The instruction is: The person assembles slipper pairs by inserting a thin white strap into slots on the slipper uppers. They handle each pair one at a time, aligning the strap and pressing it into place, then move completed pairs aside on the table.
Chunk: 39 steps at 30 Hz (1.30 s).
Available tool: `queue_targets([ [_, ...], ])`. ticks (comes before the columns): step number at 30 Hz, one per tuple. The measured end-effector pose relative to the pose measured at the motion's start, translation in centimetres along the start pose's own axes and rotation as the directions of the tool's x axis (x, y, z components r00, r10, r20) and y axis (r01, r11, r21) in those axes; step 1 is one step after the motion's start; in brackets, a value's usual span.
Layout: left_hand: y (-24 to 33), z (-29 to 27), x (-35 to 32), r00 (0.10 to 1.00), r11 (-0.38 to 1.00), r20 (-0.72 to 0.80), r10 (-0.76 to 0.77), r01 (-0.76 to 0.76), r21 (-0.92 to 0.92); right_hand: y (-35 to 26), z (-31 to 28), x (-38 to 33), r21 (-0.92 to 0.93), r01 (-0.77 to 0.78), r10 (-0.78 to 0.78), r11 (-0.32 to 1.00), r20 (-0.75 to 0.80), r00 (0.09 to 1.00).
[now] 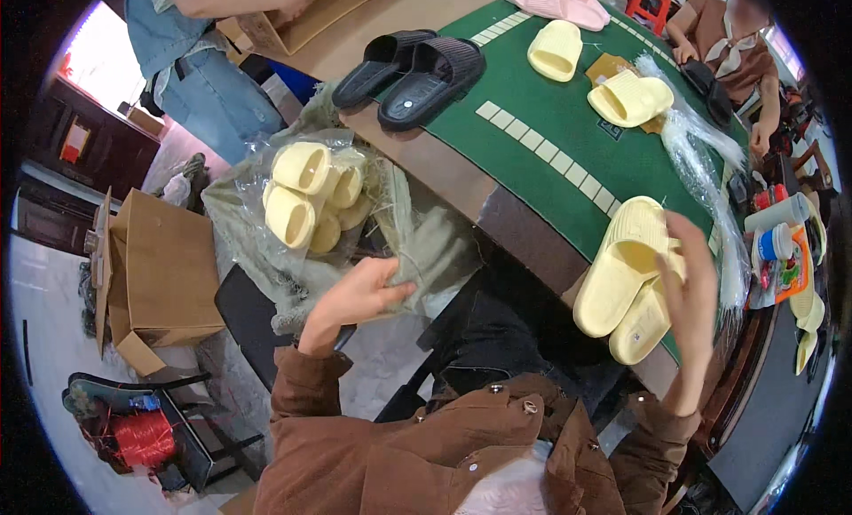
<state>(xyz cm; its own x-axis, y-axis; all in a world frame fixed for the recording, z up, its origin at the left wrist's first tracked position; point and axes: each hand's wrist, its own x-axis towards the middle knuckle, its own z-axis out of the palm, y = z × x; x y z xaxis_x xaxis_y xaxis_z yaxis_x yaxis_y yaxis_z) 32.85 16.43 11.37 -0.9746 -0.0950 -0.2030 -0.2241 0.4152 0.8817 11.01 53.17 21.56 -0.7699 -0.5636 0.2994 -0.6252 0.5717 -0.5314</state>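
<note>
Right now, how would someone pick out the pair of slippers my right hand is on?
Find the green mat on the table. At its near edge, under the right hand, lie the pale yellow slippers, stacked together. The other yellow slippers on the mat lie apart, farther off.

Wooden bench [444,169] topped with a green mat [568,151], 2 black slides [413,69] at its near corner, 2 pale yellow slides [593,75] mid-mat, pink slides [559,2] at the far edge, clear plastic bags [701,160] lay beside.
</note>
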Motion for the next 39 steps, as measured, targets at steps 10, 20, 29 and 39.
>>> queue_targets([
  [10,6.1,-1.5,-4.3,0.999,0.955,0.029,-0.033,0.023,0.297,-13.6,21.6,4.4,0.258,0.625,-0.665,0.737,0.442,0.601],
  [20,-0.6,-15.2,-1.5,0.977,0.943,-0.212,-0.013,0.082,0.321,-11.0,15.5,1.8,0.253,0.614,-0.654,0.747,0.113,0.748],
  [29,-16.6,-23.7,8.2,0.859,0.852,-0.495,-0.131,0.353,0.387,-9.7,14.2,0.9,0.506,0.405,-0.532,0.762,0.133,0.836],
  [39,-7.7,1.3,9.6,0.773,0.877,0.604,-0.196,-0.138,0.461,-9.9,14.3,1.5,0.512,0.451,-0.581,0.731,0.12,0.805],
])
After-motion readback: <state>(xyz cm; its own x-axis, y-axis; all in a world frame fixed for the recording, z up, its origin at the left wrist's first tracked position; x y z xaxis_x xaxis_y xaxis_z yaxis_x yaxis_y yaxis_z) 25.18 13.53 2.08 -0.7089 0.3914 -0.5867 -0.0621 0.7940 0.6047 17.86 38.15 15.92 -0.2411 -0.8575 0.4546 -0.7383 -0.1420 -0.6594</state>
